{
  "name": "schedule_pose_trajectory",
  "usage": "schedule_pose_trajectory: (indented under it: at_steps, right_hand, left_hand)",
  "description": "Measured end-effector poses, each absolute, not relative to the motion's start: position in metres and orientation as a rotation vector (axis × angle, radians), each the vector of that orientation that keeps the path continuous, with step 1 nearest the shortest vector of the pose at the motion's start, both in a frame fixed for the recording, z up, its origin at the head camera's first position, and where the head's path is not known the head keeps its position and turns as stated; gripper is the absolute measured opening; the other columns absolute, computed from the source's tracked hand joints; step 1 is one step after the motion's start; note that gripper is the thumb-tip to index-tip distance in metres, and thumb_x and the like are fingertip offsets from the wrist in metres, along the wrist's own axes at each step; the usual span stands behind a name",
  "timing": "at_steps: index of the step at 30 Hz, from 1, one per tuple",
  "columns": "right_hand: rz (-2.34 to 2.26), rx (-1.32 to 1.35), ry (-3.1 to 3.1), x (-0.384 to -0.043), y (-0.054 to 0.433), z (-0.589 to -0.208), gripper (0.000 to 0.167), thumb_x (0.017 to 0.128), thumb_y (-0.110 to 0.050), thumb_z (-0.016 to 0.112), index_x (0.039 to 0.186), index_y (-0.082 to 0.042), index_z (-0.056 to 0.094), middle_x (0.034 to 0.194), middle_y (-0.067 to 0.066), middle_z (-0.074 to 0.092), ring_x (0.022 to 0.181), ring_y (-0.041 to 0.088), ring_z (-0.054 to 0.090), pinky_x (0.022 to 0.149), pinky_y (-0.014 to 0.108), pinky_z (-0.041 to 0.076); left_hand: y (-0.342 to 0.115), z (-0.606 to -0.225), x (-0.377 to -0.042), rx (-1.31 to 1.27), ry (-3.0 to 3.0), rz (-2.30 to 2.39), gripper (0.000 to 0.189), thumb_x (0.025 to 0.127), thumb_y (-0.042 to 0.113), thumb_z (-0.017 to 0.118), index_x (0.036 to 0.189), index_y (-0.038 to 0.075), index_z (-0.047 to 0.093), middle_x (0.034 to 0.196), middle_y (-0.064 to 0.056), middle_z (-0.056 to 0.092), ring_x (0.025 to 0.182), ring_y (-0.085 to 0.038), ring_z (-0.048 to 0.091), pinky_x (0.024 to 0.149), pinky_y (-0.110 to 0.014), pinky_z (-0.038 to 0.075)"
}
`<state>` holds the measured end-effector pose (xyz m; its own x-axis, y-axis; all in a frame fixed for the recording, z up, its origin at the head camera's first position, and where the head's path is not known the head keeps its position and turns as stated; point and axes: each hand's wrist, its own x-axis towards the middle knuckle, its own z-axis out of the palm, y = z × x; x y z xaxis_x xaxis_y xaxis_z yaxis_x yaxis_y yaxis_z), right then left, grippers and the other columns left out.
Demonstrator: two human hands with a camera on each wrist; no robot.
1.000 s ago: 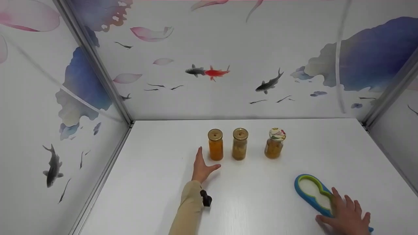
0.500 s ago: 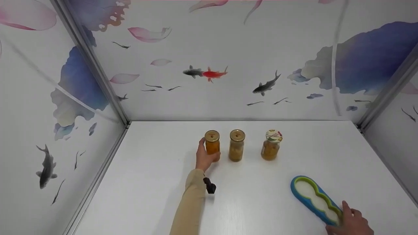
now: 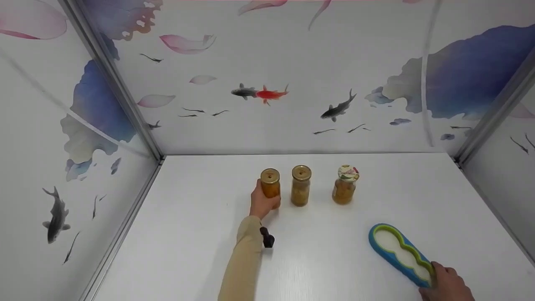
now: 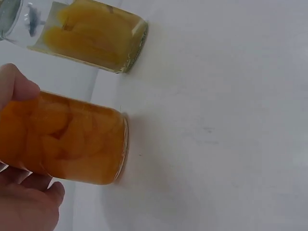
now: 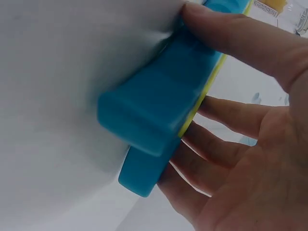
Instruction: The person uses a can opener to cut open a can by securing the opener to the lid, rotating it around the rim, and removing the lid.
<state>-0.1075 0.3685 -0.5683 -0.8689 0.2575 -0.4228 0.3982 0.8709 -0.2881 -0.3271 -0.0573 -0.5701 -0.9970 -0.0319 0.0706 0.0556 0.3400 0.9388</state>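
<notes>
My left hand (image 3: 262, 204) grips a glass jar (image 3: 270, 186) with a gold lid, thumb on the near side. In the left wrist view this jar (image 4: 72, 137) holds orange fruit pieces, and its base is right at the tabletop. Close to its right stands a second gold-lidded jar (image 3: 300, 192) with paler yellow fruit. My right hand (image 3: 450, 285) holds the handle end of a blue and green jar opener (image 3: 394, 261) at the front right. The right wrist view shows the thumb on one side of the opener (image 5: 154, 91) and the fingers on the other.
A shorter jar (image 3: 344, 192) with a flower-patterned lid stands farther right in the row. White panels (image 3: 292, 138) printed with fish and petals enclose the white table (image 3: 200, 234) at the back and sides.
My left hand has reached forward from beside the orange fruit jar and taken hold of it. My right hand has drawn back along the jar opener, its spread fingers closing on the handle end.
</notes>
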Motion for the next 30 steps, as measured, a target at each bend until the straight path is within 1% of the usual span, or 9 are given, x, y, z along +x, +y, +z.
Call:
schedule_pose_trajectory:
  at_steps: [8, 11, 14, 16, 19, 22, 25, 27, 30]
  right_hand:
    - [-0.561, 0.545, 2.668, -0.11, 0.362, -0.568, 0.09, 0.067, -0.027, 0.086, 0.123, 0.023, 0.037, 0.103, 0.036, 0.049, 0.09, 0.042, 0.053, 0.081, 0.055, 0.048]
    - [-0.55, 0.521, 2.655, -0.112, 0.364, -0.566, 0.09, 0.065, -0.027, 0.086, 0.121, 0.023, 0.037, 0.096, 0.031, 0.052, 0.087, 0.039, 0.055, 0.078, 0.054, 0.048]
    - [-0.559, 0.504, 2.619, -0.114, 0.367, -0.562, 0.091, 0.066, -0.03, 0.086, 0.121, 0.022, 0.035, 0.093, 0.026, 0.054, 0.085, 0.036, 0.056, 0.078, 0.053, 0.048]
    - [-0.59, 0.504, 2.596, -0.117, 0.367, -0.56, 0.093, 0.067, -0.032, 0.084, 0.124, 0.021, 0.033, 0.094, 0.025, 0.054, 0.084, 0.034, 0.055, 0.076, 0.051, 0.048]
    - [-0.604, 0.496, 2.619, -0.123, 0.364, -0.557, 0.093, 0.07, -0.036, 0.08, 0.128, 0.018, 0.031, 0.097, 0.027, 0.052, 0.08, 0.033, 0.052, 0.072, 0.049, 0.048]
    - [-0.531, 0.424, 2.713, -0.126, 0.359, -0.557, 0.091, 0.071, -0.038, 0.076, 0.127, 0.018, 0.033, 0.098, 0.03, 0.051, 0.078, 0.033, 0.051, 0.071, 0.052, 0.046]
    - [-0.439, 0.354, 2.787, -0.129, 0.355, -0.558, 0.087, 0.072, -0.038, 0.072, 0.126, 0.02, 0.035, 0.098, 0.031, 0.051, 0.078, 0.033, 0.05, 0.073, 0.056, 0.044]
    - [-0.4, 0.307, 2.818, -0.13, 0.353, -0.561, 0.085, 0.073, -0.038, 0.067, 0.126, 0.021, 0.035, 0.097, 0.032, 0.051, 0.078, 0.034, 0.05, 0.073, 0.058, 0.043]
    - [-0.368, 0.247, 2.875, -0.131, 0.353, -0.562, 0.082, 0.075, -0.035, 0.063, 0.126, 0.023, 0.034, 0.095, 0.031, 0.051, 0.076, 0.033, 0.051, 0.07, 0.058, 0.044]
  left_hand:
    - [-0.067, -0.57, -0.324, -0.028, -2.577, -1.865, 0.077, 0.075, 0.006, 0.076, 0.142, 0.011, 0.038, 0.133, -0.01, 0.053, 0.121, -0.029, 0.05, 0.104, -0.049, 0.037]
    - [-0.069, -0.57, -0.323, -0.015, -2.61, -1.912, 0.081, 0.075, 0.008, 0.076, 0.146, 0.012, 0.036, 0.135, -0.01, 0.051, 0.123, -0.029, 0.048, 0.105, -0.05, 0.035]
    - [-0.069, -0.572, -0.321, -0.01, -2.635, -1.955, 0.082, 0.076, 0.009, 0.077, 0.147, 0.012, 0.036, 0.137, -0.01, 0.05, 0.125, -0.029, 0.047, 0.107, -0.05, 0.033]
    - [-0.069, -0.574, -0.318, -0.016, -2.642, -1.975, 0.082, 0.076, 0.01, 0.077, 0.147, 0.012, 0.036, 0.137, -0.009, 0.05, 0.126, -0.028, 0.046, 0.107, -0.049, 0.033]
    - [-0.07, -0.575, -0.314, -0.066, -2.641, -1.978, 0.081, 0.076, 0.01, 0.077, 0.147, 0.012, 0.037, 0.136, -0.009, 0.051, 0.125, -0.028, 0.047, 0.107, -0.049, 0.033]
    - [-0.069, -0.575, -0.308, -0.134, -2.64, -1.972, 0.079, 0.076, 0.01, 0.078, 0.145, 0.011, 0.039, 0.134, -0.008, 0.053, 0.123, -0.027, 0.048, 0.106, -0.049, 0.034]
    - [-0.067, -0.574, -0.302, -0.176, -2.626, -1.991, 0.076, 0.075, 0.01, 0.08, 0.141, 0.011, 0.043, 0.13, -0.006, 0.055, 0.121, -0.026, 0.05, 0.105, -0.048, 0.035]
    - [-0.064, -0.574, -0.299, -0.23, -2.603, -1.992, 0.073, 0.074, 0.009, 0.081, 0.138, 0.008, 0.046, 0.128, -0.007, 0.056, 0.119, -0.026, 0.051, 0.105, -0.048, 0.036]
    - [-0.061, -0.572, -0.294, -0.283, -2.579, -2.0, 0.071, 0.073, 0.008, 0.082, 0.135, 0.007, 0.048, 0.126, -0.007, 0.057, 0.117, -0.026, 0.052, 0.104, -0.046, 0.037]
